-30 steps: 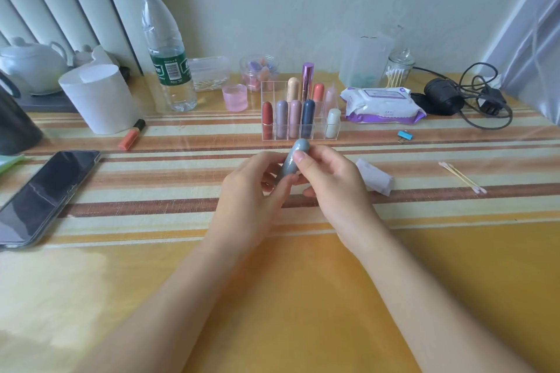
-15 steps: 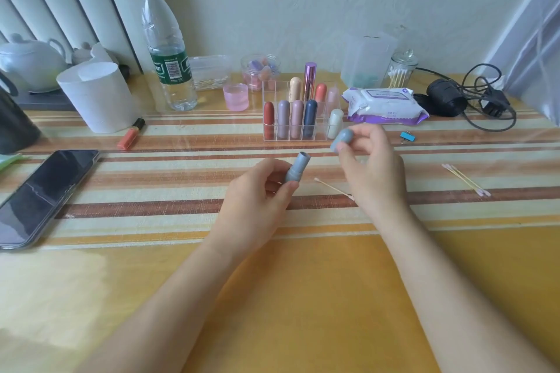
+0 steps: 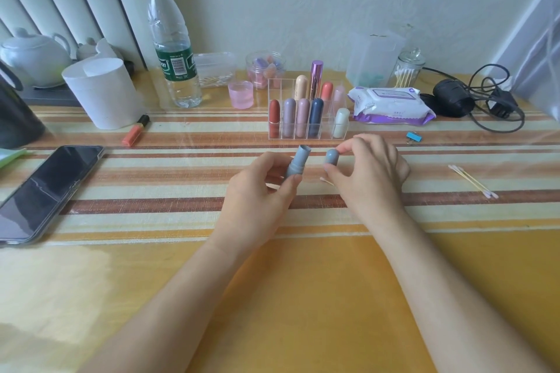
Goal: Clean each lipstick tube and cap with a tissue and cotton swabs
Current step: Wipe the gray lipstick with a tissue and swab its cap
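Curling its grip round the uncapped grey-blue lipstick tube (image 3: pixel 295 164), tilted slightly right, the left hand (image 3: pixel 257 197) sits before the clear organiser (image 3: pixel 306 136) on the worktop (image 3: pixel 303 297); the right hand (image 3: pixel 372 175) pinches the cap (image 3: pixel 331 157) just beside.

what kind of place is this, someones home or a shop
Most likely a home: on the striped table a white teapot, a phone and a black charger with its cable sit alongside a clear lipstick organiser.
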